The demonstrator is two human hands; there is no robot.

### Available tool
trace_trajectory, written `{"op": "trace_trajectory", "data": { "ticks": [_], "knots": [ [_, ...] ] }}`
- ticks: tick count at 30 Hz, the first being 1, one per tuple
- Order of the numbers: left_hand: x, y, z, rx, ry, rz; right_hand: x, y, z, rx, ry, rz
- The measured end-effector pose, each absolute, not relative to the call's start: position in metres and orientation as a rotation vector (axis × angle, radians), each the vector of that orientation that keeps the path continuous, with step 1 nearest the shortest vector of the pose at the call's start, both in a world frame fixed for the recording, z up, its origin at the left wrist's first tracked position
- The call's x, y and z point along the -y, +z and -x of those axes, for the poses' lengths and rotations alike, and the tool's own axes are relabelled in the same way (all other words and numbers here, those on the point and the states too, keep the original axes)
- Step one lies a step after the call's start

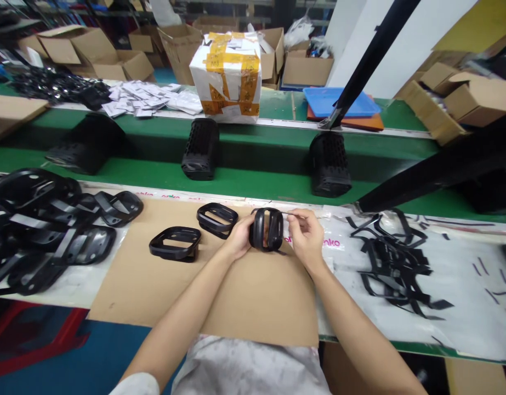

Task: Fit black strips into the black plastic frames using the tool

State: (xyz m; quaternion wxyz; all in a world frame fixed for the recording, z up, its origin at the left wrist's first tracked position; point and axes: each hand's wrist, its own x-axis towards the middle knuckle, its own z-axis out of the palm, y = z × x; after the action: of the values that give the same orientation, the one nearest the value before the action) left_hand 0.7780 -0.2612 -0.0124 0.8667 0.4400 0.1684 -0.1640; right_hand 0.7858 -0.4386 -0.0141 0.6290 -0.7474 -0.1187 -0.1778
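My left hand holds a black plastic frame upright over a brown cardboard sheet. My right hand pinches a thin clear strip at the frame's upper right edge. Two more black frames lie flat on the cardboard to the left, one near and one further back.
A pile of black frames covers the left of the bench. Black offcut strips lie on a white plastic sheet at right. Black housings stand on the green conveyor. A taped box and cardboard cartons sit behind.
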Motion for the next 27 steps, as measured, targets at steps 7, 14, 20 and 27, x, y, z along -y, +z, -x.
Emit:
{"op": "trace_trajectory", "data": {
  "ticks": [7, 14, 20, 27],
  "knots": [
    [0.264, -0.014, -0.775, -0.324, -0.352, -0.905, 0.438, -0.001, -0.781, 0.471, -0.549, 1.813],
    [0.271, -0.011, -0.768, -0.283, -0.507, -0.818, 0.437, 0.005, -0.781, 0.421, -0.616, 1.834],
    [0.272, -0.012, -0.767, -0.237, -0.501, -0.809, 0.438, -0.001, -0.781, 0.325, -0.523, 1.852],
    [0.268, -0.008, -0.767, -0.156, -0.542, -0.827, 0.439, -0.007, -0.783, 0.336, -0.463, 1.797]
  ]
}}
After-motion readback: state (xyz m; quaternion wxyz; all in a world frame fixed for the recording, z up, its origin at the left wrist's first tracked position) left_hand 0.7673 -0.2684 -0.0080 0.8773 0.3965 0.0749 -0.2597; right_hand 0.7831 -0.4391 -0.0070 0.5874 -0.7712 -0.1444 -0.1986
